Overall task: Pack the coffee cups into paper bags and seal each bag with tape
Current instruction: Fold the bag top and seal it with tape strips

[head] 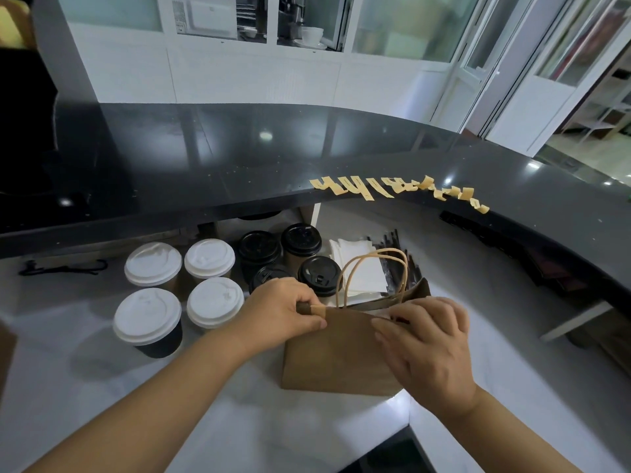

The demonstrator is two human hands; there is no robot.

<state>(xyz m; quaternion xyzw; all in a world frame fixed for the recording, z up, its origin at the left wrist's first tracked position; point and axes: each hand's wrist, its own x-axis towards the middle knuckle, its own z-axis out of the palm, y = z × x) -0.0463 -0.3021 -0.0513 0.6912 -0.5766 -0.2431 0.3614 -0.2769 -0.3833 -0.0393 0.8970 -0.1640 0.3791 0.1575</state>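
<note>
A brown paper bag [336, 356] with twisted paper handles [372, 268] stands on the white counter in front of me. My left hand [283, 312] pinches the bag's top rim at its left corner. My right hand [426, 343] grips the top rim at the right side. Left of the bag stand several coffee cups with white lids [153, 264]. Behind the bag stand several cups with black lids [300, 238]. Several short strips of tan tape [396, 187] hang stuck along the edge of the raised black countertop.
White napkins [362, 264] and dark stir sticks [397, 247] lie behind the bag. The raised black countertop [239, 158] overhangs the white work surface [85, 367]. A black cord [61, 268] lies at far left. The counter's front edge drops off at bottom right.
</note>
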